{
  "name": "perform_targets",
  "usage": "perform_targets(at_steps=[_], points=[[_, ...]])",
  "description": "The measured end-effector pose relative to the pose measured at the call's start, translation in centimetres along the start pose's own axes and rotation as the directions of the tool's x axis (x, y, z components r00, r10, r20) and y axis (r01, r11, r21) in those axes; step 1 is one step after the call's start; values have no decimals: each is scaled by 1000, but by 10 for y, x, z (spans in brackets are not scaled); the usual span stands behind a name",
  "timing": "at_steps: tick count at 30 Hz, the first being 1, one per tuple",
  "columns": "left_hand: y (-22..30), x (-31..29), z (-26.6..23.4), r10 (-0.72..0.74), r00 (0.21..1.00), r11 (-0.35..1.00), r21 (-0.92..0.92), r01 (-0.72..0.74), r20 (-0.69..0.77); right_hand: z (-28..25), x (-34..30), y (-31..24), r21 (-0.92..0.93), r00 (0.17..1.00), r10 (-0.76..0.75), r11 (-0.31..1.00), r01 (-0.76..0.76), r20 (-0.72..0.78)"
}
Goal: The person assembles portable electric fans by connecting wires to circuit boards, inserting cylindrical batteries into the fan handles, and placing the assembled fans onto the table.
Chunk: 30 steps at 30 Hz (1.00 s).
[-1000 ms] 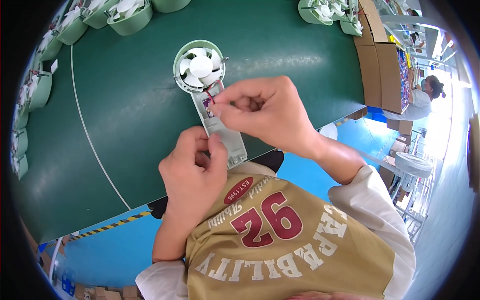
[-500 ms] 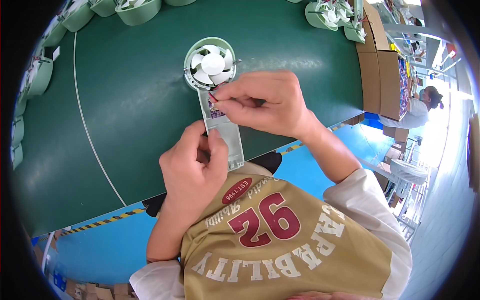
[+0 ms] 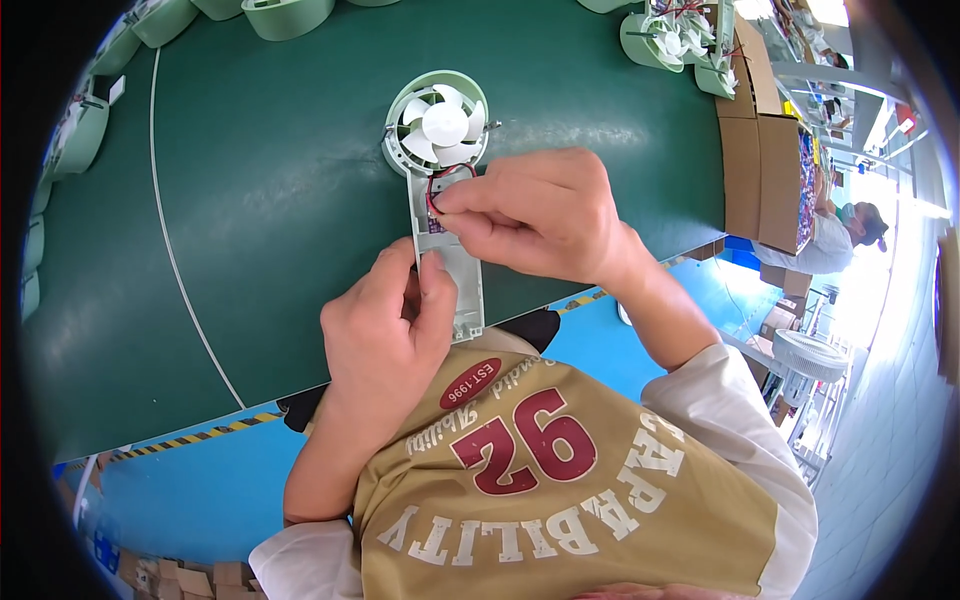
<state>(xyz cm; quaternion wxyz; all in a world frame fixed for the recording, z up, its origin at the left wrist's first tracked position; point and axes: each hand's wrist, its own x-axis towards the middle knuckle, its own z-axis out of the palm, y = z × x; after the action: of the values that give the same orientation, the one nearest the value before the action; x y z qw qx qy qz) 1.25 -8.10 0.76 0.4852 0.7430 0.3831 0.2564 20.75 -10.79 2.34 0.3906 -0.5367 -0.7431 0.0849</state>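
A small light-green handheld fan (image 3: 462, 290) lies with its round head away from me and its hollow handle toward me. White blades (image 3: 445, 124) show inside the head. My left hand (image 3: 385, 320) grips the handle's left side between thumb and fingers. In the upper part of the handle sits a purple circuit board (image 3: 436, 222), partly covered by my fingers. Red and black wires (image 3: 434, 186) loop from the head down to the board. My right hand (image 3: 545, 215) pinches these wires just over the board; their ends are hidden by the fingertips.
The green table (image 3: 280, 220) carries a white line on the left. Several green fan housings (image 3: 80, 135) stand along its far and left edges, more fan heads (image 3: 655, 42) at the far right. A cardboard box (image 3: 765, 180) stands at the right; a person (image 3: 835, 240) works beyond it.
The fan has shifted slightly right in view. My right fingers have moved a little, and the red and black wires now show in a wider loop above the board.
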Motion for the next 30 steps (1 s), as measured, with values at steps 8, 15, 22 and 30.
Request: perform_targets(at_steps=[8, 15, 22, 30], points=[[-6, -8, -1, -5, 1000, 1000, -2, 5, 13, 5, -8, -16, -149, 995, -89, 984, 96, 53], [-10, -12, -1, -8, 999, 1000, -9, 8, 34, 12, -26, -43, -366, 988, -31, 926, 86, 154], [-4, -1, 1, -108, 992, 987, -111, 114, 65, -28, -16, -20, 74, 975, 177, 979, -188, 136], [16, 4, 4, -336, 927, 802, -466, 374, 166, -256, -51, 92, -9, 469, 459, 708, -706, -755]])
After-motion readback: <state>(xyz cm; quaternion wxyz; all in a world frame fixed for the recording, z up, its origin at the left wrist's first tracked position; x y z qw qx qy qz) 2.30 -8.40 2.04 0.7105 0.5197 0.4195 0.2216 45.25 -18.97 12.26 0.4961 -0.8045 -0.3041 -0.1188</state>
